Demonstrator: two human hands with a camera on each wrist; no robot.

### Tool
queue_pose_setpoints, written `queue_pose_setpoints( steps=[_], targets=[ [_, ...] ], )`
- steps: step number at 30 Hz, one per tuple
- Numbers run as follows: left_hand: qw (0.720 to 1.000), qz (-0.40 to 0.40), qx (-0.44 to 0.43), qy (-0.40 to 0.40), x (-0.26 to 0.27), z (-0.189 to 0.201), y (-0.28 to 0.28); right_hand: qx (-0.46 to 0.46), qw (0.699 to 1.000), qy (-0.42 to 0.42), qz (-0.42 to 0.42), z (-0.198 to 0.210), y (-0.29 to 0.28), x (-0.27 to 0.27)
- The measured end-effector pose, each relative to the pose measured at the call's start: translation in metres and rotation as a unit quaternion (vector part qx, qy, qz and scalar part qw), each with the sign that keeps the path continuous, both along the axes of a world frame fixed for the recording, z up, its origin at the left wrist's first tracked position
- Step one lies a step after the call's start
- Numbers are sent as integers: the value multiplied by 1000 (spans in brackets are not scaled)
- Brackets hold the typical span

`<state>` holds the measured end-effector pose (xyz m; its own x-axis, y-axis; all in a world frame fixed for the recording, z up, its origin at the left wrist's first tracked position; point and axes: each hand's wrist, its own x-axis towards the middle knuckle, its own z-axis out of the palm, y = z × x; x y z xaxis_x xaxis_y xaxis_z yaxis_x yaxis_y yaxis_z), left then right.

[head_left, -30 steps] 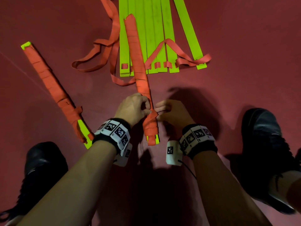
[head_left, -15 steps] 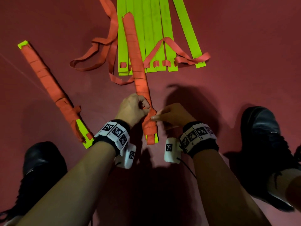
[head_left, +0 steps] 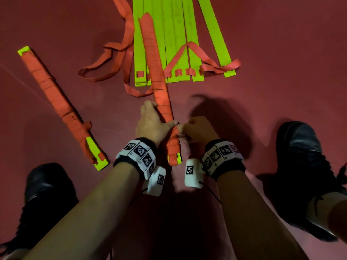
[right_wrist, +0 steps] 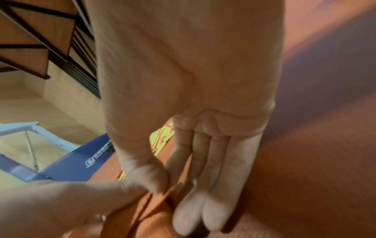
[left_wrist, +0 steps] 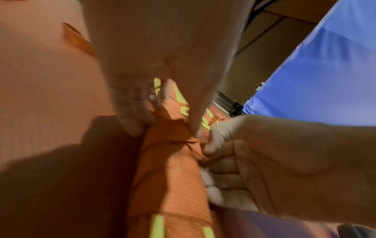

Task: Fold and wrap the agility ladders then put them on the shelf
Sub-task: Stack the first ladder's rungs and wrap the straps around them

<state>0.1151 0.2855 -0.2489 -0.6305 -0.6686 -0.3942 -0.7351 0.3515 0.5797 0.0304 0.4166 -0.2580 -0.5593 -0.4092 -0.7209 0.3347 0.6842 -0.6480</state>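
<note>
A ladder bundle (head_left: 159, 81), yellow-green rungs wound in orange strap, lies lengthwise on the red floor in front of me. My left hand (head_left: 157, 119) grips it near its lower end, fingers round the left side and thumb pressed across the top (left_wrist: 162, 130). My right hand (head_left: 183, 128) pinches the orange strap (right_wrist: 154, 201) between thumb and forefinger at the bundle's right edge (right_wrist: 167, 185); its other fingers hang straight. A second wrapped bundle (head_left: 56, 102) lies at the left. Behind, an unwrapped ladder (head_left: 176, 44) lies with its rungs gathered and loose strap (head_left: 112, 59) trailing.
My black shoes (head_left: 47, 194) (head_left: 304, 166) stand on either side of my arms. A blue mat (left_wrist: 325, 72) and a dark-framed wooden shelf (right_wrist: 40, 40) show in the wrist views. The red floor (head_left: 281, 53) stretches to the right.
My left hand has slid up the bundle from a pinch at the strap to a grip round it. My right hand has curled in and now pinches the strap at the bundle's edge.
</note>
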Motion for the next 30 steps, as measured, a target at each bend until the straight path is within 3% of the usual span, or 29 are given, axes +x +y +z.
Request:
queue_pose_setpoints(
  steps=[10,15,25,30],
  targets=[
    [991,80,99,-36,-5,-10,-18,-23,997,-73,-5,7,-5,-2],
    [959,170,224,16,-6,-18,-18,-57,995,-81,11,9,-3,3],
    [942,194,261,76,1,-21,-26,-107,988,-104,-48,4,-2,-2],
    [917,224,318,86,1,-20,-26,-125,987,-88,-44,0,-2,0]
  ],
)
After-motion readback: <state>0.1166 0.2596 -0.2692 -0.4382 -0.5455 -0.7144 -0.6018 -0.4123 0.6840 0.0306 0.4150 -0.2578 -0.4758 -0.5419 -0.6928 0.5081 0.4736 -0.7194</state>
